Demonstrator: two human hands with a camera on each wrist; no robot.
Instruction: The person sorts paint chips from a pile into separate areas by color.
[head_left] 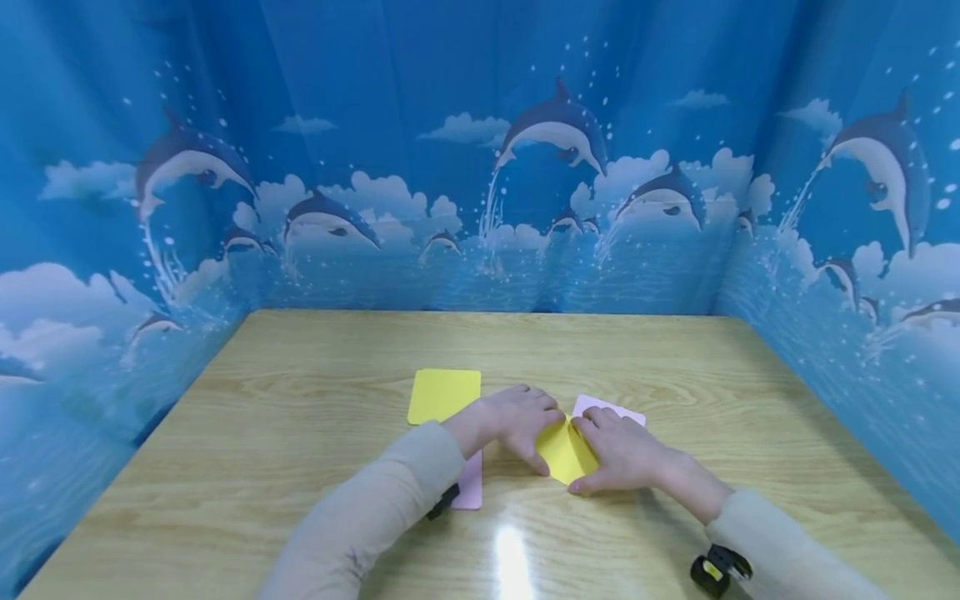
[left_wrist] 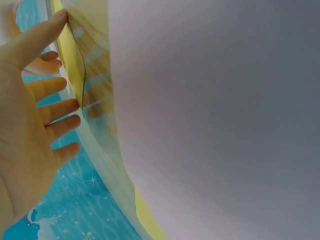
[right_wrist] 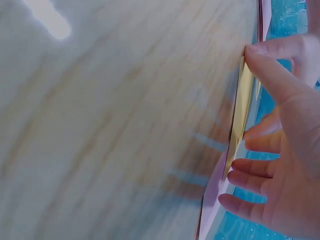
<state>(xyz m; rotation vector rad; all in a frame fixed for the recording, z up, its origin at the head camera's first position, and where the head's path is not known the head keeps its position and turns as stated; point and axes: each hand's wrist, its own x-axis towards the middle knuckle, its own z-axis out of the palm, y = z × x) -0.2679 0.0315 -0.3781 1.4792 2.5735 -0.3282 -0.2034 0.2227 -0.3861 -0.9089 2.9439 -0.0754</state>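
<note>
A yellow sheet of paper (head_left: 564, 454) with creased, angled edges lies between my two hands on the wooden table. My left hand (head_left: 521, 423) touches its left side, thumb at the near edge and index fingertip by the far corner. Across from it, my right hand (head_left: 621, 450) rests along the right side, its thumb (right_wrist: 260, 52) at the near corner. Other fingers of both hands extend loosely outward in the wrist views. Partly covered by the right hand is a pink sheet (head_left: 609, 406), just beyond the yellow one.
Left of the hands lies a yellow rounded-corner sheet (head_left: 444, 393). Nearer, a pink sheet (head_left: 470, 485) shows partly beneath the left forearm; it looms large in the left wrist view. A blue dolphin curtain (head_left: 420, 275) surrounds the table (head_left: 300, 358) at the back and sides.
</note>
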